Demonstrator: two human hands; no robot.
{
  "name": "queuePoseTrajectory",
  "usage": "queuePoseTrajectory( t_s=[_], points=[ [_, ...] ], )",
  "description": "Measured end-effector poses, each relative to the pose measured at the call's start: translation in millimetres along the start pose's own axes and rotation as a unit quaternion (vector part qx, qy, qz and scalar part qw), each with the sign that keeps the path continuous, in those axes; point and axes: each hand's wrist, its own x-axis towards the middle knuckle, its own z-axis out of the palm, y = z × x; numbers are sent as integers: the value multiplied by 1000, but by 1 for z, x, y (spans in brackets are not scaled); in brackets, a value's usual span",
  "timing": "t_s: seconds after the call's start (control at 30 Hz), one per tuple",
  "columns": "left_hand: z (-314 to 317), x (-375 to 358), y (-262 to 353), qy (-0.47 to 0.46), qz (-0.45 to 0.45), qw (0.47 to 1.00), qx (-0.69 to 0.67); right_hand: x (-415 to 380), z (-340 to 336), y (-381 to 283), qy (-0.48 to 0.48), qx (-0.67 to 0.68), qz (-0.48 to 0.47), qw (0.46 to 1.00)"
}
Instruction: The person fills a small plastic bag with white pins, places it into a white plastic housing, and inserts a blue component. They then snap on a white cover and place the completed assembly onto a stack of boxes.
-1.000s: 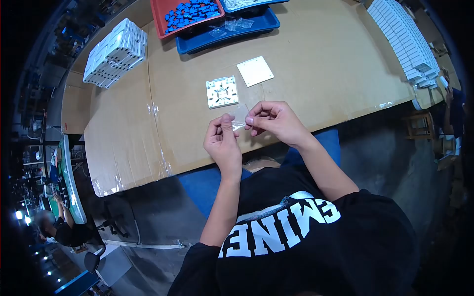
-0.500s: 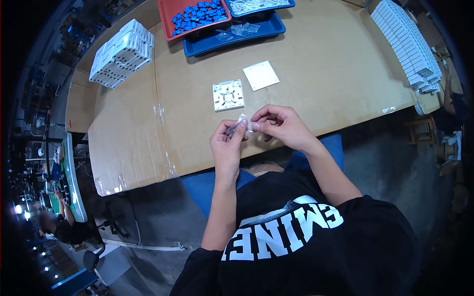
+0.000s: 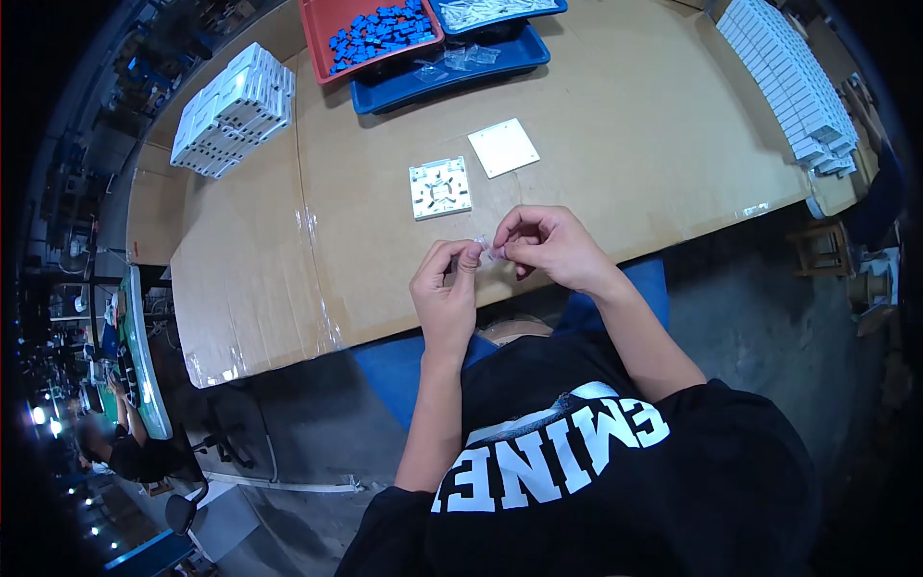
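Both hands meet over the near edge of the table: my left hand [image 3: 444, 291] and my right hand [image 3: 550, 245] each have thumb and fingertips pinched shut on the same small clear plastic bag [image 3: 487, 252], which hangs between them, crinkled and glossy. I cannot tell what is inside it.

Going by size, I see the table [image 3: 625, 115] first, covered in flat brown cardboard sheets joined with strips of shiny clear tape. Next is my black T-shirt [image 3: 596, 481], with large white block letters that read upside down from here as "EMINE"; the rest is cut off. Along the far right runs a long row of white boxes [image 3: 788, 77], stacked tight like bricks. At the far left sits a smaller block of white moulded parts [image 3: 231, 106].

At the far edge, a blue tray [image 3: 452, 67] holds a few loose clear bags, a red tray [image 3: 322, 43] beside it is full of small blue plastic pieces [image 3: 375, 29], and another blue tray [image 3: 500, 10] holds pale, thin parts.

Just beyond my hands lie two square white plates: a ribbed one [image 3: 440, 188] with cut-outs and raised clips, and to its right a plain smooth cover plate [image 3: 503, 148], apart from it.
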Motion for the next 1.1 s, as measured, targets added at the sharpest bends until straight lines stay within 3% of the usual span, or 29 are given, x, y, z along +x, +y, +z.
queuePoseTrajectory(
  t_s=[0.27, 0.33, 0.37, 0.43, 0.47, 0.53, 0.57, 0.63, 0.7, 0.87, 0.9, 1.0, 1.1],
  points=[
    [-3, 1, 6, 0, -97, 995, -37, -2, -7, -2, -53, -12, 61, 997],
    [-7, 6, 8, 14, -28, 993, 118, -3, -6, -2, -58, -4, 56, 997],
    [-10, 11, 8, 14, -30, 992, 119, -2, -6, -1, -44, -47, 34, 997],
    [-16, 18, 11, -16, 211, 936, 281, -1, -7, -1, -30, -86, 16, 996],
    [-16, 14, 14, -18, 207, 937, 282, -3, -9, -3, -49, -87, 18, 995],
    [-15, 9, 22, -158, 42, 973, 161, -5, -10, -4, -70, -88, 22, 993],
    [-15, 8, 20, -158, 41, 973, 161, -5, -11, -4, -74, -103, 14, 992],
    [-16, 7, 11, -182, -96, 979, -10, -7, -10, -6, -79, -118, 5, 990],
    [-20, 10, 5, -193, -106, 975, -11, -10, -7, -10, -103, -128, -48, 985],
    [-22, 10, -8, -228, -152, 961, -45, -10, -12, -12, -127, -230, -62, 963],
    [-19, 9, -5, -223, -177, 953, -102, -10, -13, -14, -125, -246, -67, 959],
    [-19, 6, -6, -234, -212, 934, -169, -9, -14, -8, -112, -217, -123, 962],
    [-23, 5, -16, -256, -249, 912, -204, -9, -12, -9, -122, -216, -109, 963]
  ],
)
